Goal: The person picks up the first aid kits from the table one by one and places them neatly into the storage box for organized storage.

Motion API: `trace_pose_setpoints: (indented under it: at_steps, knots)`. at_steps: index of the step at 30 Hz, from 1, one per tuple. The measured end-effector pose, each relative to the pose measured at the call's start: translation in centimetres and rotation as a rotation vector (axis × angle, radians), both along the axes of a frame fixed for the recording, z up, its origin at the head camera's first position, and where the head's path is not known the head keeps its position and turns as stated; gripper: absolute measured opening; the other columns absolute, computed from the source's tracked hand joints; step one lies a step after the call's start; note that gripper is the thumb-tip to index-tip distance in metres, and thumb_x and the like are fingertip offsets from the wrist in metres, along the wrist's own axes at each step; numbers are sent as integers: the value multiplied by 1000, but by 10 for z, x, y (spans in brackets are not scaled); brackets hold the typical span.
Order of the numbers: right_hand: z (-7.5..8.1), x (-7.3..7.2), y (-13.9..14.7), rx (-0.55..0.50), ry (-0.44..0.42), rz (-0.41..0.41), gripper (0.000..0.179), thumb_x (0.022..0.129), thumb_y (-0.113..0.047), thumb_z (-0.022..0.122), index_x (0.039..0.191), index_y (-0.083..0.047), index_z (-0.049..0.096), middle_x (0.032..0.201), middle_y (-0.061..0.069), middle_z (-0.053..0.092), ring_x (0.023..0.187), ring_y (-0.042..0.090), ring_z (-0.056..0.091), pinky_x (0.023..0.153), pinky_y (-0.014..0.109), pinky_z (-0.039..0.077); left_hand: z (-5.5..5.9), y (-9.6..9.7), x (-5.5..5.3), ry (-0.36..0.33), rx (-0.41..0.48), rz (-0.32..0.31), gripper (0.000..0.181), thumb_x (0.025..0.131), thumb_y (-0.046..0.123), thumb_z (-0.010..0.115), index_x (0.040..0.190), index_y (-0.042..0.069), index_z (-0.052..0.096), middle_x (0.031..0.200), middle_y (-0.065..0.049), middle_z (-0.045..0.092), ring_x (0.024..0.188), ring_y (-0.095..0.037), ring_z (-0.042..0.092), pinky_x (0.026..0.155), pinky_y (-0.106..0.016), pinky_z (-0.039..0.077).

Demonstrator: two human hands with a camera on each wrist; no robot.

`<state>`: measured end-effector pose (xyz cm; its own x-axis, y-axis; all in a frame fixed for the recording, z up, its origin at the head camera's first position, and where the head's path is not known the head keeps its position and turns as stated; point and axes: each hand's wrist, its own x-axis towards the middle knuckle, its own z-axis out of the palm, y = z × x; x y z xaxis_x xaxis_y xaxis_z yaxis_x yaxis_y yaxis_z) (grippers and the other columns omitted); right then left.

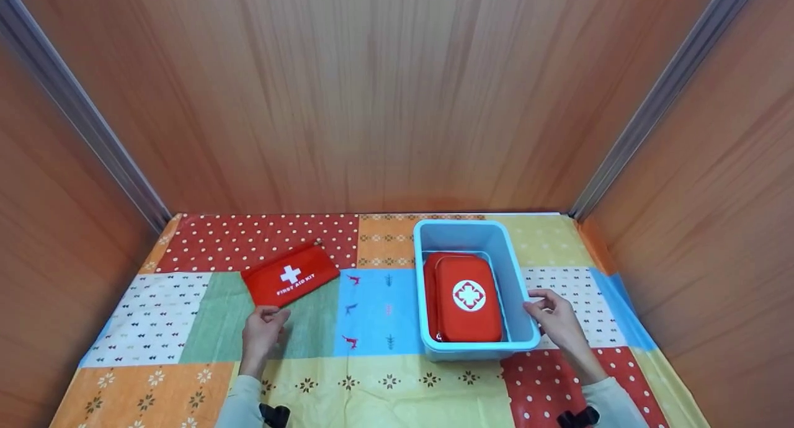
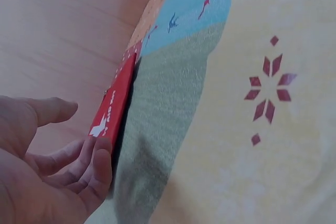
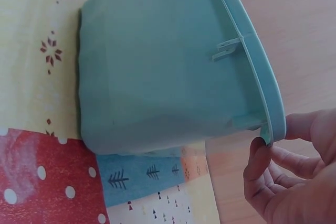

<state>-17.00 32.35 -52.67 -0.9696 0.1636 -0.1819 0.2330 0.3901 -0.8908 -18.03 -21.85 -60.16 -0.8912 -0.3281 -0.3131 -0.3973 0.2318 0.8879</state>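
Observation:
A flat red first aid pouch [image 1: 289, 274] with a white cross lies tilted on the cloth at left. My left hand [image 1: 263, 332] is at its near edge, and in the left wrist view the loosely bent fingers [image 2: 100, 163] overlap the pouch while the thumb stands apart. To the right is a light blue plastic bin [image 1: 516, 279] holding a red zipped case [image 1: 469, 316] with a white round emblem; another red item [image 1: 430, 291] lies partly hidden under it. My right hand [image 1: 556, 319] pinches the bin's right rim, thumb on one side and fingers below the lip.
A colourful patchwork cloth [image 1: 397, 391] covers the table. Wood-grain panels [image 1: 372, 105] rise at the back and both sides, with grey metal strips [image 1: 664, 99] at the corners. The bin's walls stand high around the red case.

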Motion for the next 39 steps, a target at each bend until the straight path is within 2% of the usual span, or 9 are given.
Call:
trace_pose_setpoints:
  at_steps: [5,9,14,20,30,36,39]
  knots:
    - [0,0,0,7,-2,1,39,95,-21,64,127,-1,55,97,18,63,71,20,64,60,26,54,-7,-6,-5,-12,-46,83,49,94,27,65,126,-2,42,101,-14,57,79,-23,54,63,-26,46]
    - [-2,-1,0,9,-3,-4,35,96,-18,63,126,-2,57,93,15,63,68,19,63,59,27,54,-12,-12,-8,-10,-80,139,53,93,25,65,129,-6,40,109,-21,57,86,-26,53,68,-28,45]
    - [-4,-1,0,16,8,1,34,96,-16,62,126,-1,57,91,14,63,67,19,64,58,26,54,-15,-18,-10,-38,-85,159,59,95,27,61,134,-10,38,119,-26,54,96,-33,51,79,-36,44]
    - [-3,-2,0,-6,23,1,34,95,-14,63,125,0,57,90,14,64,66,18,65,57,24,54,-15,-19,-13,-90,-45,175,57,96,31,58,133,-10,41,125,-26,49,105,-36,46,88,-42,44]
    - [-1,-3,-1,14,28,4,35,95,-15,64,125,1,57,91,15,63,64,15,64,56,24,53,-12,-24,-23,-137,18,216,43,98,28,54,124,-5,46,106,-16,53,95,-29,48,78,-33,41]
    - [-2,-2,0,17,10,1,37,95,-15,63,127,2,56,91,15,63,67,17,64,56,24,53,-13,-25,-23,-132,33,213,31,100,20,52,119,-4,51,92,-12,60,75,-20,55,67,-28,49]
    - [-2,-2,1,9,0,3,36,96,-15,62,127,1,55,92,15,63,68,18,65,58,25,54,-13,-24,-25,-141,60,235,27,100,17,51,118,-2,51,92,-13,61,74,-20,57,67,-27,52]
